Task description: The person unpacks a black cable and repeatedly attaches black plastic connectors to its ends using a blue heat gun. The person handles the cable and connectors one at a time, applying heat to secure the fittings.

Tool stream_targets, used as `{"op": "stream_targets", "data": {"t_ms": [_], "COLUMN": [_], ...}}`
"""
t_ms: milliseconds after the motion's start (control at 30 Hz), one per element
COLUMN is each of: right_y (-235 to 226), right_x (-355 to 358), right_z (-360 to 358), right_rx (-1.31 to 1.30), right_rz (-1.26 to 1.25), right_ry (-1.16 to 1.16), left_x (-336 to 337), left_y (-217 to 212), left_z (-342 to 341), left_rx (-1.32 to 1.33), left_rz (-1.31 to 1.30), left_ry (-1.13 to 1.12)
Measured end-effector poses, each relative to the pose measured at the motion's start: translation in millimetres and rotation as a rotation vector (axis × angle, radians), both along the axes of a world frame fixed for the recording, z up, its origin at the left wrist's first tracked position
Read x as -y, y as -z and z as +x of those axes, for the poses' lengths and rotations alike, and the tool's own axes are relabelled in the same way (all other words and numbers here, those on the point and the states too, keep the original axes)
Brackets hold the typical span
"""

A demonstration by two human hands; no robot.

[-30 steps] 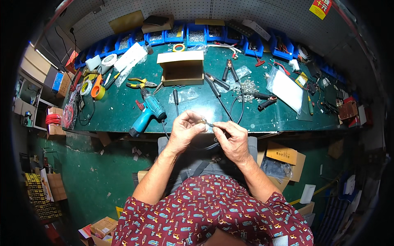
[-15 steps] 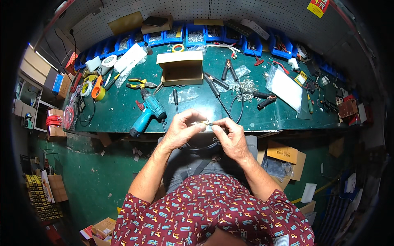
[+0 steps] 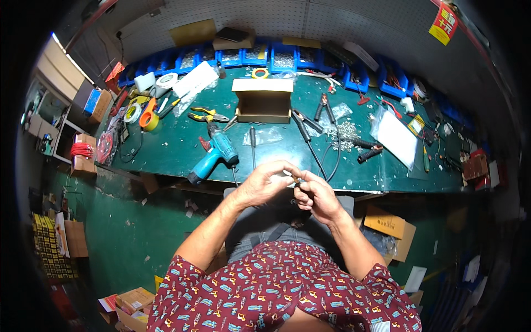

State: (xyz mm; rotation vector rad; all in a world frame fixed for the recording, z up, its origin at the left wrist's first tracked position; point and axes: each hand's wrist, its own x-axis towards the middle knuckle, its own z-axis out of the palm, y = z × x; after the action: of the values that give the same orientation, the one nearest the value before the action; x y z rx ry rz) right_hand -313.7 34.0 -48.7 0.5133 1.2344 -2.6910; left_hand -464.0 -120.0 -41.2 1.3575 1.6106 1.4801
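Just beyond the bench's front edge, my two hands meet over my lap. My right hand (image 3: 319, 201) is closed round a dark, slim piece that looks like a cable end, mostly hidden by the fingers. A small brass-coloured piece (image 3: 297, 180) shows at its tip. The fingers of my left hand (image 3: 264, 183) bend over and pinch at this tip. On the bench, closest to my left hand, are a black cable with a plug-like end (image 3: 253, 136) and a teal cordless drill (image 3: 214, 155). Black-handled battery clamps (image 3: 302, 128) with cables lie beyond my right hand.
An open cardboard box (image 3: 263, 102) stands mid-bench. Yellow-handled pliers (image 3: 208, 115) lie left of it; a pile of small metal parts (image 3: 345, 134) lies to the right. Blue bins (image 3: 284, 57) line the back. A white plastic-wrapped pack (image 3: 397, 138) is at right.
The view has shifted, so the bench appears further right and lower. My right hand has turned and curled its fingers round the dark piece; my left fingers now arch over its tip.
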Motion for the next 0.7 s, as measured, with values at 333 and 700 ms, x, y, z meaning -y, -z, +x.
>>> {"op": "stream_targets", "data": {"t_ms": [333, 700], "right_y": [-6.0, 21.9], "right_x": [12.1, -8.2], "right_z": [-8.8, -21.5], "right_rx": [-0.057, -0.032], "right_rz": [-0.067, -0.059], "right_ry": [0.044, 0.278], "left_x": [3.4, 74.7], "left_y": [32.6, 47.3], "left_z": [23.6, -59.0], "left_rx": [0.579, -0.517], "left_rz": [0.075, -0.258], "left_ry": [0.022, -0.782]}}
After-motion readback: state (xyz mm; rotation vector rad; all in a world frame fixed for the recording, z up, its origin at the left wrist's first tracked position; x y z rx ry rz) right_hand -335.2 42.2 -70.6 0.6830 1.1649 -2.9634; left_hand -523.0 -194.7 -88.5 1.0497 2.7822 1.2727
